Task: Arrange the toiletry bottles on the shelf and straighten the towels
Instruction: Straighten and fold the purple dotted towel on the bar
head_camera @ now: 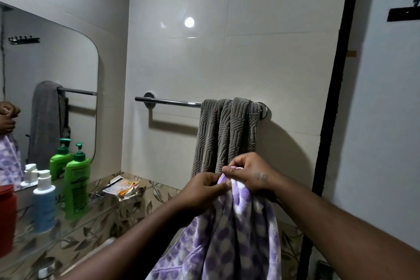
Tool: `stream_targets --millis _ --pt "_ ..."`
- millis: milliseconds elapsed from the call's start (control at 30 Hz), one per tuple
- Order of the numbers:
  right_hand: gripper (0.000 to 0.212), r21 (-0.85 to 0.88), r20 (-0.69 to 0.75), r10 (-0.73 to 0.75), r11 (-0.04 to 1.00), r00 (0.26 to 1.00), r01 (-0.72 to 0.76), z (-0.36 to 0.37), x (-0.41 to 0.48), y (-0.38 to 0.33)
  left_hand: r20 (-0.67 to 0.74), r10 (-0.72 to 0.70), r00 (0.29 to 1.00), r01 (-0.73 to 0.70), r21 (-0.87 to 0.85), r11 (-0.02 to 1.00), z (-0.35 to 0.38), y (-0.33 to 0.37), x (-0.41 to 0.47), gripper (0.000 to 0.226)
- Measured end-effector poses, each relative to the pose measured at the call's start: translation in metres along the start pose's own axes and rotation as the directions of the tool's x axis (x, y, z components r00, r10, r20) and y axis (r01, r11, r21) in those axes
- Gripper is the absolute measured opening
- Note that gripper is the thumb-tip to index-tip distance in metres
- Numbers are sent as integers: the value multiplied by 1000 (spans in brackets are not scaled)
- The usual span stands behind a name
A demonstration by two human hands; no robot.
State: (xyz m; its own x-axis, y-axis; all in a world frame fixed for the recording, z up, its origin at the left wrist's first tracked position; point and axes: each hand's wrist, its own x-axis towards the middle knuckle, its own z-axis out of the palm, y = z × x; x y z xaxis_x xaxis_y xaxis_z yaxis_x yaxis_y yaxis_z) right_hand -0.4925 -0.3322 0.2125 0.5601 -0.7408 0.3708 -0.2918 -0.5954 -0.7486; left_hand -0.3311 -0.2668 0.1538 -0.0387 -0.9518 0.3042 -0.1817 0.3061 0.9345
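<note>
Now, with your left hand [205, 186] and right hand [247, 174] both pinching the purple towel's [236, 241] top edge below the rail [168, 102], slide them apart along the hem, lift and drape it left of the bunched grey towel [225, 134].

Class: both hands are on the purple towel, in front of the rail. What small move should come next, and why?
Probably lift the purple towel to the bare left stretch of the rail and drape it there. The left hand and right hand pinch its top edge, and the grey towel is bunched at the rail's right end.
</note>
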Motion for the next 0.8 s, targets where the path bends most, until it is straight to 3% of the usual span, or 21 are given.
stream_targets --millis 100,233,367,533,600,633,700,800 --pt "12 77 -91 -19 997 996 26 -2 2 -1 149 -64 987 86 -143 986 -6 -2 -9 38" --pt "10 48 -135 -10 999 991 17 -17 7 0 214 -127 969 148 -87 985 -17 -7 -13 51" --pt "12 -47 -114 -10 999 993 4 -30 9 6 175 -123 977 138 -75 988 -32 -7 -12 48" --pt "8 -261 -49 -28 965 998 15 -43 10 10 -8 -5 1000 4 -133 991 -30 -4 -1 57" --pt "7 -316 -27 -1 949 1000 -7 -46 9 8 -100 71 992 -72 -1 997 -27 -3 6 49" --pt "8 -335 -17 7 942 1000 -12 -45 8 6 -121 130 984 -112 142 984 -26 -2 10 49" --pt "18 -333 25 -3 943 1000 12 -39 6 1 -88 244 966 -183 433 882 -23 0 17 45" --pt "42 -120 221 -24 991 975 52 -26 2 -8 20 348 937 -291 593 751 -14 11 24 31"
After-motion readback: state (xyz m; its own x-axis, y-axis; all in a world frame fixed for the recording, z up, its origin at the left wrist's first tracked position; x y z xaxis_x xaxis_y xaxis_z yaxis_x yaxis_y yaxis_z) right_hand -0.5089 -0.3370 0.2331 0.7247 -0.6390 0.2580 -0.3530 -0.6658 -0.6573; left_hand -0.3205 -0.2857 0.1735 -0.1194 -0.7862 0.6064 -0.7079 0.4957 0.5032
